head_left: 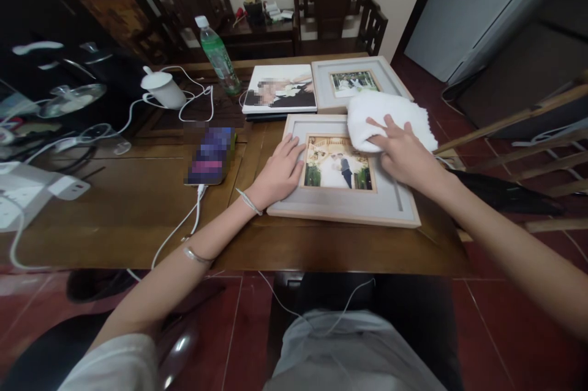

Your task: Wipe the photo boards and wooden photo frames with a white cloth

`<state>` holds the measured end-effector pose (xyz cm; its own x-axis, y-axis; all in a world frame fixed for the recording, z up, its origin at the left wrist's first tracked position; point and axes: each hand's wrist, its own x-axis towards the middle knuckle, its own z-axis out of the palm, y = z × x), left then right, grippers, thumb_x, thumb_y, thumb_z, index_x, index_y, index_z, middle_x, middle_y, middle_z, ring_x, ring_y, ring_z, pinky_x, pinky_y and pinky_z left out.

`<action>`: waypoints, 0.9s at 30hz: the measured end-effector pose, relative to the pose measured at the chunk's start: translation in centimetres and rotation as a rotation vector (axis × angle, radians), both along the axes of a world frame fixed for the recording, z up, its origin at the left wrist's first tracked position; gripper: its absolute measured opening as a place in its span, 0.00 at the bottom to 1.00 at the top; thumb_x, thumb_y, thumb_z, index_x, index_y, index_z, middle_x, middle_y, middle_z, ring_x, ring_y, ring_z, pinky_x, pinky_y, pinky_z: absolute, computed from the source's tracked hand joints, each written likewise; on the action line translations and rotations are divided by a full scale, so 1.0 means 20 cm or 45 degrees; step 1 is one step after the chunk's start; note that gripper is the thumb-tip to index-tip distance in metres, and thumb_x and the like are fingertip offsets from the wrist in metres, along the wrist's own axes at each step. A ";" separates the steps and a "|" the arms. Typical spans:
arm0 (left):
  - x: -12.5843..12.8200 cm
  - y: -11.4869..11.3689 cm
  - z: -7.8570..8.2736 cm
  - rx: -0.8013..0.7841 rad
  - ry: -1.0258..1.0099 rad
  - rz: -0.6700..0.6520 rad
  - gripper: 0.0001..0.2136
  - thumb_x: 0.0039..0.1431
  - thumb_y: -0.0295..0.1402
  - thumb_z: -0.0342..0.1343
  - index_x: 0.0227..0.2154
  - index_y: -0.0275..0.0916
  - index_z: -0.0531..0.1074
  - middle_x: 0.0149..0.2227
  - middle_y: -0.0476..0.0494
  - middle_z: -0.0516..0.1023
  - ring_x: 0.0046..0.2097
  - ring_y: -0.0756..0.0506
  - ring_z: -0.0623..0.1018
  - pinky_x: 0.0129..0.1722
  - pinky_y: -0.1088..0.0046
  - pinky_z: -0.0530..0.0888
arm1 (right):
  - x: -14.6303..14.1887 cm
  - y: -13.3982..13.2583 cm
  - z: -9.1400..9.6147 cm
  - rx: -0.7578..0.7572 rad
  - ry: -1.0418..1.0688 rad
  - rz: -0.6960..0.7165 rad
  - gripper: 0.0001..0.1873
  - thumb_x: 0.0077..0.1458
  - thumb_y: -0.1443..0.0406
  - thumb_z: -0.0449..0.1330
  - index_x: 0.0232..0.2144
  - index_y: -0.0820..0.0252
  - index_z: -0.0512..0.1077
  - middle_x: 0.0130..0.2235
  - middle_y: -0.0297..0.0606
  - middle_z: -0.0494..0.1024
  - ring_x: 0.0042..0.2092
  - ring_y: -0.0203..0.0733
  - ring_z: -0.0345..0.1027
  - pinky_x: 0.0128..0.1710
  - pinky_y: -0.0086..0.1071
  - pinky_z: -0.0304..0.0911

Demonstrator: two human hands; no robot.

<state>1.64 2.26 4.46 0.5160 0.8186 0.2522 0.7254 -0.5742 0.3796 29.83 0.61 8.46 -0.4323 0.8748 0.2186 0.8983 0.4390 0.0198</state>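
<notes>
A light wooden picture frame (340, 206) with a wedding photo lies flat on the wooden table, close to its front edge. My left hand (281, 171) rests on the frame's left side, its fingers stretched out over the border. On the frame's upper right part lies a folded white towel (390, 115), and my right hand (404, 152) presses it down with the thumb tucked at its edge. A second picture frame (390, 75) lies behind, its near right corner covered by the towel.
Behind on the left, a white photo album (281, 89) sits on a dark one. A green bottle (219, 57), a lidded white cup (164, 88) and a charging phone (210, 157) stand or lie farther left. White cables and a power strip (27, 195) occupy the table's left end.
</notes>
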 end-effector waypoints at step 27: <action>0.01 -0.01 0.00 -0.038 0.044 0.027 0.21 0.65 0.34 0.42 0.58 0.31 0.60 0.65 0.31 0.57 0.68 0.36 0.50 0.64 0.49 0.56 | -0.32 -0.14 -0.02 -0.161 -0.126 0.203 0.28 0.48 0.78 0.49 0.50 0.61 0.71 0.66 0.46 0.56 0.66 0.68 0.43 0.56 0.72 0.46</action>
